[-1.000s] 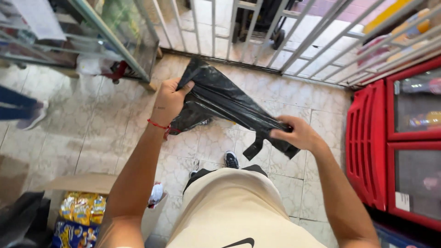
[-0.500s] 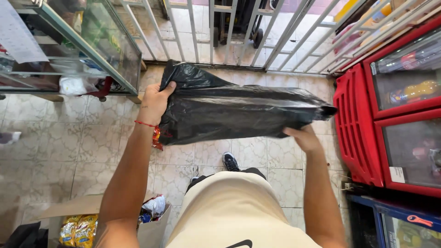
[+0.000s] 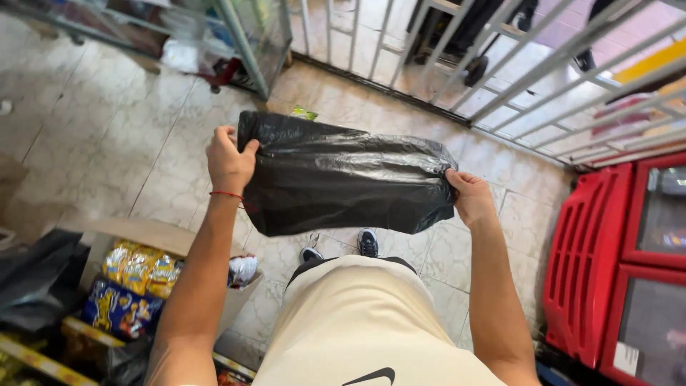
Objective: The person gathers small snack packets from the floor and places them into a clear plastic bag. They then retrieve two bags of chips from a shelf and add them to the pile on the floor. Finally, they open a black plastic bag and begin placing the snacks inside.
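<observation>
I hold the black plastic bag [image 3: 346, 179] stretched flat in front of me above the tiled floor [image 3: 107, 136]. My left hand [image 3: 229, 161] is closed on its upper left corner, my right hand [image 3: 471, 196] closed on its right edge. Compared with half a second ago, the bag sits squarer and wider between my hands, and my right hand is higher. A cardboard box [image 3: 136, 236] of snack packets [image 3: 136, 268] stands below my left arm.
</observation>
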